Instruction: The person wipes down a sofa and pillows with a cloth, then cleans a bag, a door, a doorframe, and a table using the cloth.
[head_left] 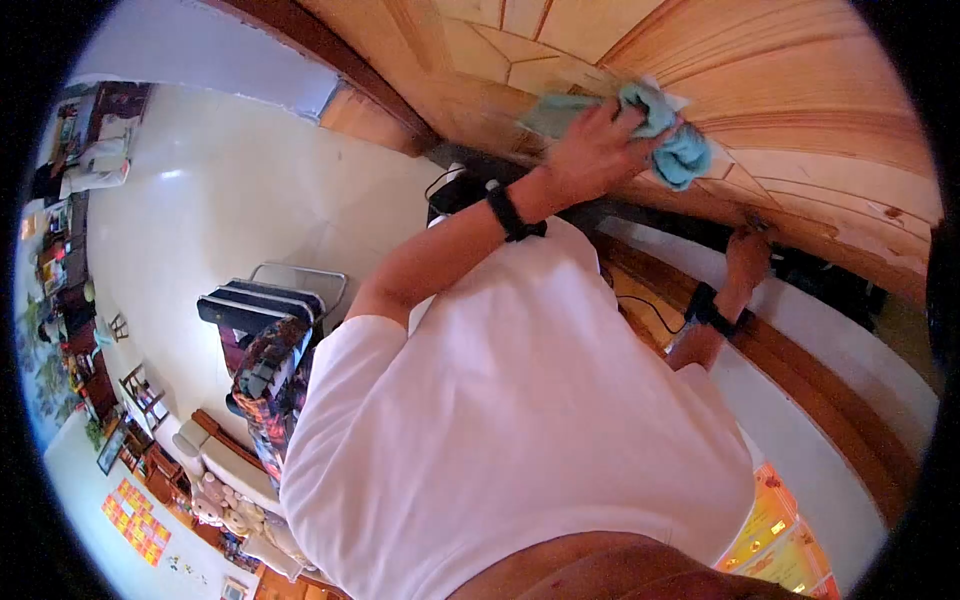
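My left hand (598,152) presses a bunched teal cloth (682,155) against the face of a pale wooden door (800,85). The hand is closed over the cloth, and part of the cloth trails out to the left, slightly blurred. At the near edge of the door, my right hand (748,262) has its fingers curled around the wood beside a small dark metal part (758,222). Its fingertips are partly hidden. Both wrists wear black bands.
A folded chair-like frame (262,300) with dark padding stands to the left on the shiny pale floor (200,230). Further off are a sofa with stuffed toys (215,500) and a small rack (143,392). Red-and-yellow boxes (775,525) lie at the lower right.
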